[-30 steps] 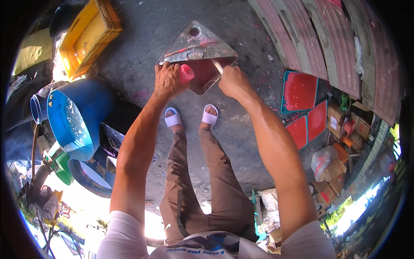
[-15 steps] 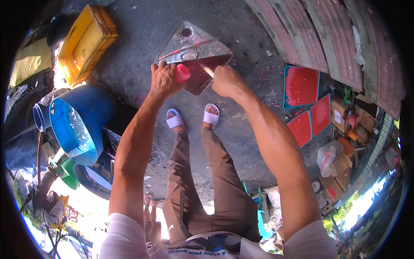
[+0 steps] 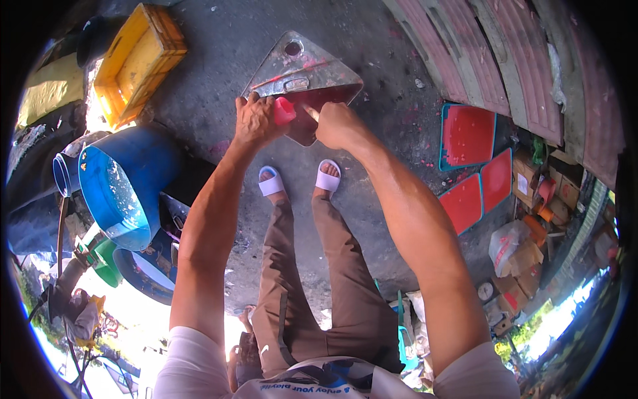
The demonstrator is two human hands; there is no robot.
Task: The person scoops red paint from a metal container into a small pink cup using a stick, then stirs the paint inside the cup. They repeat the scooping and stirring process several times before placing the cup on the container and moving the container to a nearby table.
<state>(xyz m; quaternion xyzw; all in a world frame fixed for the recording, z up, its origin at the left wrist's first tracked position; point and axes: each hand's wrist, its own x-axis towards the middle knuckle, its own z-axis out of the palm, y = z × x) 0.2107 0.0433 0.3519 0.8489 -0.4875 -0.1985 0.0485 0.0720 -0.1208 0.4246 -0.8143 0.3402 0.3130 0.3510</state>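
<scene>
Blue lettering crosses your shirt. Your left hand, curled at the tin, holds a pink cup; your right hand clenches a stick.

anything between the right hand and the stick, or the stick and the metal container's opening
Nothing visible: the right hand holds the pale stick, whose far end points into the open metal container. The pink cup, by the left hand, sits left of the stick.

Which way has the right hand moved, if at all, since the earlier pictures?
Yes, leftward: judged against the teal-rimmed red tray, the right hand, gripping a pale handle, now sits farther off, nearer the left hand.
</scene>
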